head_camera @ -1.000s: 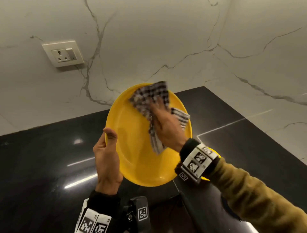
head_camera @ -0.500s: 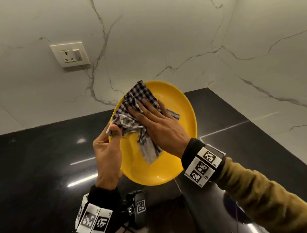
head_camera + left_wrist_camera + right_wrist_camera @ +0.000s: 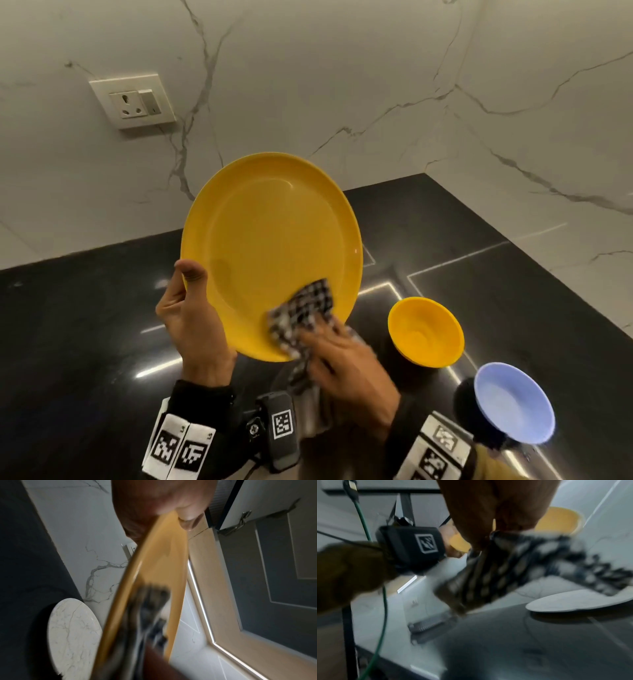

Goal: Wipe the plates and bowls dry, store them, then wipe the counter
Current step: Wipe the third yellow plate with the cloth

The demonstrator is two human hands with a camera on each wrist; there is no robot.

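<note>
Home kitchen: black counter [image 3: 85, 325], marble backsplash [image 3: 342, 85], wall socket [image 3: 133, 100].

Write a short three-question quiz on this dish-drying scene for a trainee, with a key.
1. True or false: the yellow plate lies flat on the counter.
2. Which hand presses the checked cloth against the plate? A) left hand B) right hand C) neither
3. Fill in: two bowls stand on the counter to the right, a yellow bowl and a ____ bowl.

Key
1. False: the left hand holds it up by its rim, tilted, above the counter.
2. B: the right hand holds the cloth at the plate's lower edge.
3. Blue.
</note>
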